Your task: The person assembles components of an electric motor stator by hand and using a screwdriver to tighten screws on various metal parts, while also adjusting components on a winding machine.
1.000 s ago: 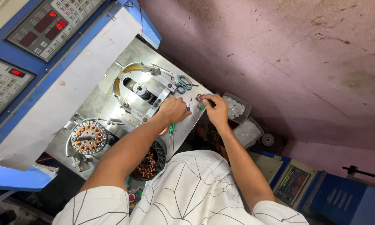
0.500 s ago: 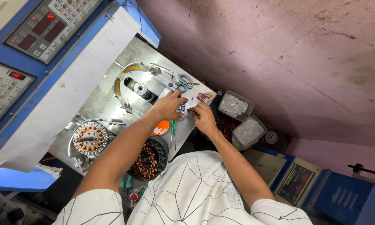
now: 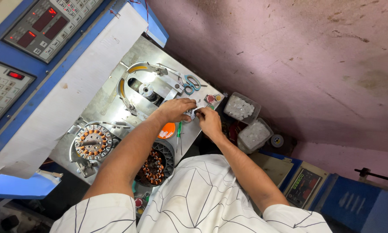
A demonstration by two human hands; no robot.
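Observation:
My left hand (image 3: 178, 109) and my right hand (image 3: 209, 121) meet over the steel work plate (image 3: 112, 97), fingers pinched together on a small dark part (image 3: 189, 113) held between them. Just behind my left hand stands a winding fixture with a curved metal arm (image 3: 136, 84). Scissors with blue handles (image 3: 191, 83) lie on the plate beyond my hands. An orange object (image 3: 167, 129) and a green-handled tool (image 3: 179, 129) lie under my left forearm.
A wound stator with copper coils (image 3: 92, 142) sits on a fixture at the left; another stator (image 3: 153, 166) lies near my chest. Two clear tubs of white bits (image 3: 240, 108) (image 3: 255, 134) stand at the right. Blue control panels (image 3: 39, 23) line the left side.
Both hands have drawn closer together over the plate's right edge, the right hand shifting left toward the left hand. The view has tilted slightly.

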